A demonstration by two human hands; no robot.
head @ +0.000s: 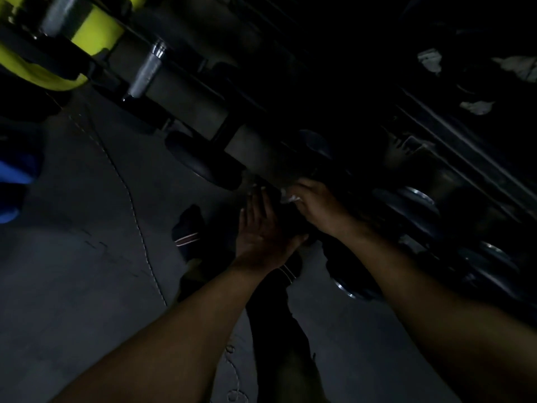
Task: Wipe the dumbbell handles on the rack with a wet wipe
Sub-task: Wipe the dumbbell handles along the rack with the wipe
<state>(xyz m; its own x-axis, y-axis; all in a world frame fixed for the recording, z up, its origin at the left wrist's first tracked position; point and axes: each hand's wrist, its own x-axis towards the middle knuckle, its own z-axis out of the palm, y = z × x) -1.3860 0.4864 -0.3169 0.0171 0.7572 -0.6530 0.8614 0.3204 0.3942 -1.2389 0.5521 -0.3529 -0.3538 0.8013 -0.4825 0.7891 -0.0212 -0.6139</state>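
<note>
The scene is very dark. My right hand (316, 206) curls around a white wet wipe (291, 198), of which only a small crumpled bit shows at the fingers, low on the dumbbell rack (186, 112). What lies under the wipe is hidden in shadow. My left hand (261, 228) lies flat with straight fingers against a dark dumbbell head (290, 216) right beside the wipe. More black dumbbells with shiny end caps (415, 197) sit on the lower rack to the right.
Yellow-ended dumbbells (97, 30) and a chrome handle (146, 71) sit on the upper rack at top left. My feet in dark socks (187, 228) stand on the grey floor (87, 271). White crumpled scraps (430, 61) lie at top right. Something blue (14, 175) is at the left edge.
</note>
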